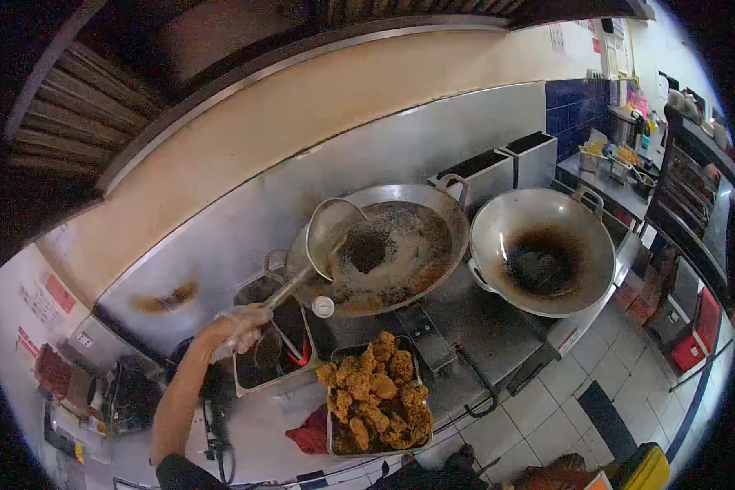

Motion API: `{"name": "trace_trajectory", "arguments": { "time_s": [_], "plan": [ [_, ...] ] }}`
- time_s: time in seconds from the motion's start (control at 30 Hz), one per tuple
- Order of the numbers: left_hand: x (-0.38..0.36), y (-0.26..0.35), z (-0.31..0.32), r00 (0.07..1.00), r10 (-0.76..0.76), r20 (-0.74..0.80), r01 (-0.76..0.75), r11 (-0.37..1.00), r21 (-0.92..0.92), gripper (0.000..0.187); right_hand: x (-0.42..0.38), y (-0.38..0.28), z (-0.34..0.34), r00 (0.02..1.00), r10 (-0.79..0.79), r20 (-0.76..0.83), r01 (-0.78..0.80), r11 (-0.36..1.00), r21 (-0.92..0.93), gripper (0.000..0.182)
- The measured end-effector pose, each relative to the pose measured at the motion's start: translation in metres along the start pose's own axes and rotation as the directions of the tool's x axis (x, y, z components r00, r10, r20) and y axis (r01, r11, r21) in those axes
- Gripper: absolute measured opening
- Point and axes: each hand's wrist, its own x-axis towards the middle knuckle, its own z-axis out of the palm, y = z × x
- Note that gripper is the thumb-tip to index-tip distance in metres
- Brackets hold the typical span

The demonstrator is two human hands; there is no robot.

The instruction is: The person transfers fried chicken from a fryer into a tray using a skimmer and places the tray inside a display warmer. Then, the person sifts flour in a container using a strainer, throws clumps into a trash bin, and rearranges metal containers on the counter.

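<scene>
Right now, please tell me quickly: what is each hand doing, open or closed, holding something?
Left hand: closed grip on the handle of the skimmer ladle, which is raised over the frying wok.
Right hand: not in view.

A stainless steel backsplash (433, 143) ran along the far wall behind the cooking counter, with a band of cream wall (302, 106) above it and the dark underside of an extractor hood (90, 90) over the left. To the far right, blue tiles (576, 106) covered part of the wall beside a cluttered side counter (608, 175). The floor (596, 376) on the near right was laid in pale square tiles with a dark mat (604, 420) on it. A white wall (24, 318) at the left carried red-and-white notices (57, 294) and a socket. Light was bright and even, glaring off the steel.
</scene>
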Motion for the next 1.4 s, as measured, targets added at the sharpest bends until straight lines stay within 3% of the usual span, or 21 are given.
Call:
{"name": "trace_trajectory", "arguments": {
  "time_s": [0.23, 0.33, 0.4, 0.43, 0.47, 0.57, 0.63, 0.67, 0.73, 0.77, 0.83, 0.87, 0.93, 0.97, 1.03, 1.17, 1.27, 1.3, 1.33, 1.37, 1.4],
  "plan": [
    [-0.024, 0.055, 0.021, 0.931, -0.117, 0.345, 0.206, 0.950, -0.233, 0.016, 0.011, -0.004, 0.005, 1.000, 0.011, 0.021, -0.011, 1.000, 0.008, 0.047],
    [-0.038, 0.066, 0.044, 0.965, 0.051, 0.259, -0.021, 0.993, -0.119, 0.015, 0.017, -0.001, 0.004, 0.999, 0.004, 0.035, -0.004, 1.000, 0.009, 0.047],
    [-0.050, 0.080, 0.059, 0.901, -0.136, 0.412, 0.296, 0.886, -0.357, 0.017, 0.018, -0.001, 0.001, 0.999, 0.007, 0.039, -0.008, 1.000, 0.011, 0.047],
    [-0.051, 0.068, 0.068, 0.901, -0.031, 0.433, 0.266, 0.827, -0.495, 0.018, 0.021, -0.002, -0.001, 0.999, 0.006, 0.043, -0.006, 1.000, 0.007, 0.047],
    [-0.057, 0.069, 0.080, 0.900, -0.031, 0.434, 0.267, 0.827, -0.495, 0.018, 0.022, -0.005, -0.001, 0.999, 0.004, 0.045, -0.005, 1.000, 0.004, 0.048],
    [-0.065, 0.067, 0.123, 0.987, -0.046, 0.153, 0.114, 0.873, -0.474, 0.024, 0.031, -0.022, -0.005, 0.998, -0.013, 0.060, 0.014, 1.000, -0.013, 0.048],
    [-0.042, 0.045, 0.149, 0.872, 0.237, 0.429, 0.206, 0.617, -0.760, 0.026, 0.038, -0.039, -0.005, 0.997, -0.021, 0.070, 0.023, 0.999, -0.035, 0.048],
    [-0.036, 0.044, 0.162, 0.748, 0.335, 0.573, 0.383, 0.487, -0.785, 0.026, 0.041, -0.050, -0.005, 0.997, -0.033, 0.076, 0.036, 0.998, -0.046, 0.048],
    [-0.014, 0.044, 0.193, 0.598, 0.474, 0.646, 0.547, 0.348, -0.761, 0.026, 0.046, -0.073, -0.005, 0.994, -0.056, 0.090, 0.062, 0.996, -0.070, 0.048],
    [0.006, 0.043, 0.212, 0.523, 0.550, 0.651, 0.693, 0.170, -0.701, 0.025, 0.048, -0.083, -0.004, 0.993, -0.065, 0.098, 0.073, 0.994, -0.080, 0.048],
    [0.004, 0.069, 0.246, 0.453, 0.650, 0.610, 0.809, -0.012, -0.588, 0.025, 0.049, -0.105, -0.005, 0.990, -0.089, 0.112, 0.100, 0.990, -0.100, 0.048],
    [-0.021, 0.104, 0.255, 0.696, 0.542, 0.471, 0.689, -0.319, -0.651, 0.023, 0.050, -0.114, -0.005, 0.988, -0.098, 0.118, 0.111, 0.988, -0.111, 0.048],
    [-0.002, 0.120, 0.275, 0.875, 0.365, 0.319, 0.482, -0.595, -0.643, 0.022, 0.050, -0.131, -0.006, 0.984, -0.117, 0.132, 0.134, 0.982, -0.130, 0.048],
    [0.057, 0.104, 0.285, 0.832, 0.555, -0.031, 0.184, -0.327, -0.927, 0.013, 0.048, -0.138, -0.008, 0.983, -0.122, 0.140, 0.141, 0.980, -0.142, 0.048],
    [0.087, 0.099, 0.292, 0.584, 0.766, -0.268, -0.264, -0.132, -0.955, 0.018, 0.045, -0.148, -0.010, 0.979, -0.133, 0.151, 0.157, 0.975, -0.159, 0.048],
    [0.086, 0.120, 0.278, 0.743, 0.543, -0.391, -0.377, -0.142, -0.915, 0.021, 0.037, -0.155, -0.018, 0.975, -0.147, 0.164, 0.175, 0.969, -0.175, 0.049],
    [0.093, 0.110, 0.270, 0.572, 0.482, -0.664, -0.777, 0.059, -0.627, 0.019, 0.019, -0.142, -0.040, 0.964, -0.179, 0.198, 0.214, 0.962, -0.170, 0.049],
    [0.096, 0.099, 0.257, 0.696, 0.625, -0.352, -0.316, -0.174, -0.933, 0.021, 0.030, -0.161, -0.030, 0.973, -0.163, 0.166, 0.192, 0.965, -0.181, 0.049],
    [0.100, 0.087, 0.246, 0.599, 0.799, -0.046, 0.276, -0.261, -0.925, 0.023, 0.030, -0.160, -0.029, 0.972, -0.159, 0.173, 0.191, 0.964, -0.186, 0.049],
    [0.110, 0.070, 0.241, 0.597, 0.801, -0.046, 0.277, -0.260, -0.925, 0.023, 0.029, -0.158, -0.031, 0.971, -0.159, 0.177, 0.192, 0.963, -0.191, 0.049],
    [0.123, 0.048, 0.240, 0.795, 0.605, -0.042, 0.200, -0.327, -0.924, 0.020, 0.028, -0.157, -0.032, 0.970, -0.160, 0.181, 0.195, 0.961, -0.196, 0.049]
  ]
}}
